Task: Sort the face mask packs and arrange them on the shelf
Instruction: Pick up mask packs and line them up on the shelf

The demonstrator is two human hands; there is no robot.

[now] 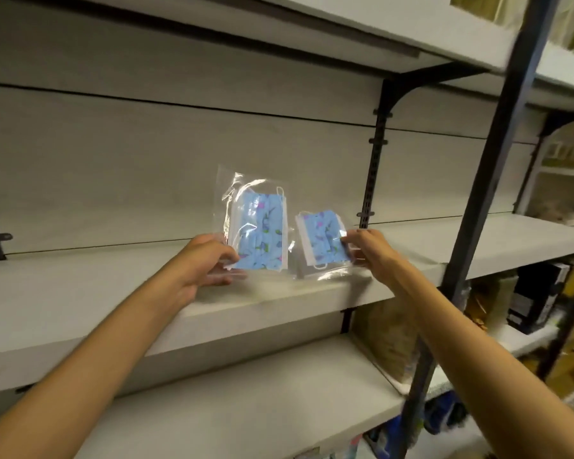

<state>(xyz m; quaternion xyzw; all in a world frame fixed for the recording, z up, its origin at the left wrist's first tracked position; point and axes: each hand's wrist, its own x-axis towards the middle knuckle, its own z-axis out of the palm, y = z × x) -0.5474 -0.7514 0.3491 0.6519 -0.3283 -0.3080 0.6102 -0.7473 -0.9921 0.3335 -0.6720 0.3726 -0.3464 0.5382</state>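
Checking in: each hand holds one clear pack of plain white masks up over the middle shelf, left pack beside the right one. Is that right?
Not quite: the masks are not plain white. The head view shows both the left pack and the right pack holding light blue patterned masks. The rest stands: the left hand and the right hand each grip one clear pack, side by side over the middle shelf.
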